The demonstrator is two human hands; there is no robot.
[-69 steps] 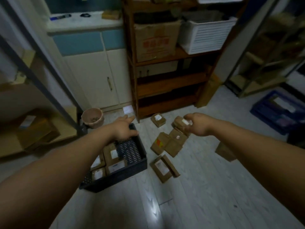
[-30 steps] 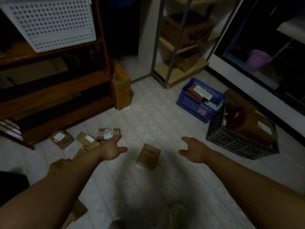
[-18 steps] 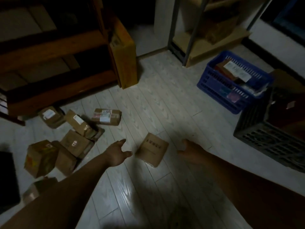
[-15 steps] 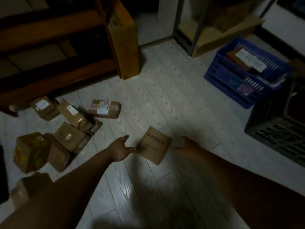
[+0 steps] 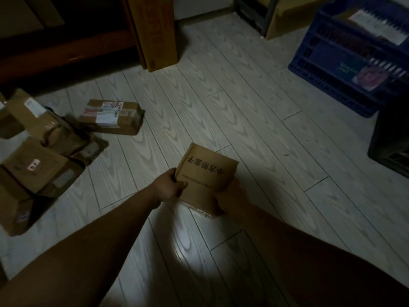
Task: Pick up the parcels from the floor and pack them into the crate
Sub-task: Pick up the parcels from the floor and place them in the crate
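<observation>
Head view: bare pale wood-grain floor [image 5: 243,107] surrounds a flat cardboard parcel [image 5: 205,173] printed with characters. The left hand [image 5: 170,187] grips its near-left edge, thumb on top; the shadowed right hand [image 5: 230,196] clasps its right side. More taped parcels [image 5: 37,167] pile at left, and a blue slatted crate [image 5: 345,52] stands far right.

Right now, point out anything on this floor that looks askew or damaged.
The heap of parcels at the left is jumbled: the boxes lean on one another at odd angles rather than lying flat. The printed parcel, gripped by the left hand and right hand, is tilted. No damage shows, though the light is dim.
</observation>
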